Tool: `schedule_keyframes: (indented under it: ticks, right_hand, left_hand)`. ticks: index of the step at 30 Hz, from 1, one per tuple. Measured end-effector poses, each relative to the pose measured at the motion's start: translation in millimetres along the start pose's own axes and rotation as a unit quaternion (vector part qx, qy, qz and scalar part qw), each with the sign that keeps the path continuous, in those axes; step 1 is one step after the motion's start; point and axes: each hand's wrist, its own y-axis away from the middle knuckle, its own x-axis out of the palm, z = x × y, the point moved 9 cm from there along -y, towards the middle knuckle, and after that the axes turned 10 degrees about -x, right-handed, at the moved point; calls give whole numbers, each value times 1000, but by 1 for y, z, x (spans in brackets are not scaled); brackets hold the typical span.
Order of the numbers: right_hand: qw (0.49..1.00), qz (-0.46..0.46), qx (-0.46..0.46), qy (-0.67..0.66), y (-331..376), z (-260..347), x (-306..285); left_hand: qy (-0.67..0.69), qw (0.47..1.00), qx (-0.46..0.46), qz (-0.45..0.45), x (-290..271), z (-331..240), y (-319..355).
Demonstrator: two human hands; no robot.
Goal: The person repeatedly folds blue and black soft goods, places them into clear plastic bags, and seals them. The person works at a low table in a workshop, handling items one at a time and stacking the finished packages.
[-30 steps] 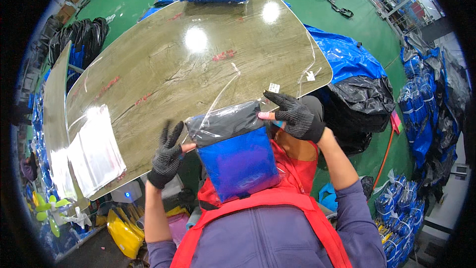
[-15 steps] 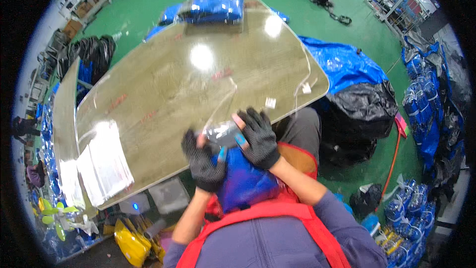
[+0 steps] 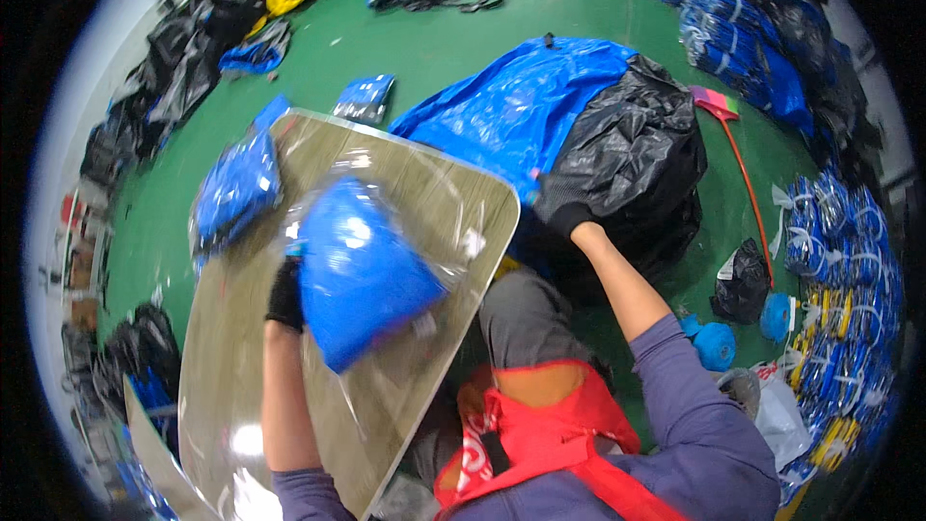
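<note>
A puffy blue folded sheet in clear plastic wrap (image 3: 362,275) is tilted over the near part of the table (image 3: 231,357). My left hand (image 3: 286,291), in a black glove, grips its left edge; part of the fingers is hidden by the wrap. My right hand (image 3: 564,205), gloved too, is stretched out to the right, against the big blue and black plastic sack (image 3: 632,125) beside the table. Its fingers blur into the dark plastic, so their closing does not show.
Another wrapped blue package (image 3: 236,188) lies at the table's far left edge. A small blue packet (image 3: 365,98) is on the green floor (image 3: 318,48). To the right are a long orange-handled tool (image 3: 748,183), a black bag (image 3: 741,280), blue rolls (image 3: 715,345) and stacked blue bundles (image 3: 844,251).
The view has swung to the right. My hands, earlier close together on the package at the table's edge, are now apart: the left with the wrapped package, the right out at the sack.
</note>
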Motion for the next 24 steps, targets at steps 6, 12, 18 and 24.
schedule_keyframes:
  ticks: [6, 12, 18, 24]
  right_hand:
    - [989, 105, -30, 96, -43, -60, 54]
    - [935, -312, -163, 30, -87, 35, -142]
    - [805, -165, -561, -99, 106, 255, -164]
    - [689, 408, -565, -201, 285, 278, -77]
  left_hand:
    - [-21, 967, 212, -138, -119, -130, -93]
    - [65, 976, 189, -88, -137, -88, -63]
    - [142, 941, 132, 277, -22, -37, 77]
    - [42, 971, 235, -33, -73, -34, 289]
